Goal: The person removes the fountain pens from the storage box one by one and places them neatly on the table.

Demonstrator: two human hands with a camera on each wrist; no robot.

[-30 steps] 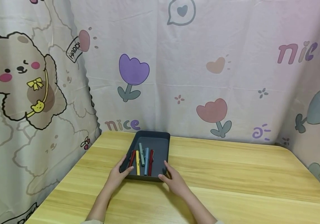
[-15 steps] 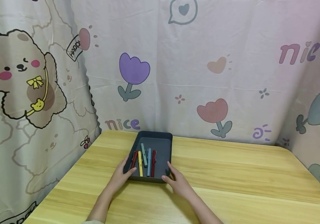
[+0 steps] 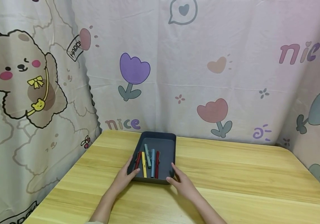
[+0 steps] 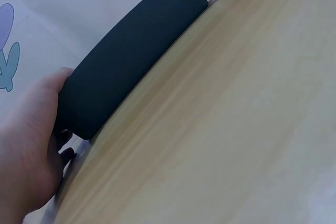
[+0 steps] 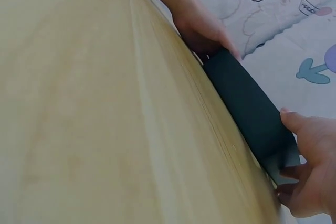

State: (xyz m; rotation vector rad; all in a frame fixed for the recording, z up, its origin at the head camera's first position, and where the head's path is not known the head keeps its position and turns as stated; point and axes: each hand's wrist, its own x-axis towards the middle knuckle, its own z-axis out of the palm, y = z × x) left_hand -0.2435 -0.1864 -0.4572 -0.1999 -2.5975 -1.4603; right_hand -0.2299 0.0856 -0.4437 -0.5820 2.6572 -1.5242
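A dark grey rectangular tray (image 3: pixel 166 149) stands on the wooden table in the head view. Several capped pens lie in its left and near part: a dark red pen (image 3: pixel 138 160), a yellow pen (image 3: pixel 144 165), a grey-green pen (image 3: pixel 147 157), a blue pen (image 3: pixel 152 164) and another dark red pen (image 3: pixel 157 165). My left hand (image 3: pixel 122 179) grips the near left corner, thumb over the rim. At the near right corner my right hand (image 3: pixel 185 186) holds the tray, its thumb at the rim. Both wrist views show the tray's near wall (image 4: pixel 131 56) between the hands.
The light wooden table (image 3: pixel 246 174) spreads out on both sides of the tray. Behind it hangs a pale printed curtain (image 3: pixel 171 62) close to the table's back edge, and another curtain (image 3: pixel 73 130) runs along the left side.
The tray has slid a little to the right, with the pens in it. Both hands have moved along with it, keeping their hold on its near corners.
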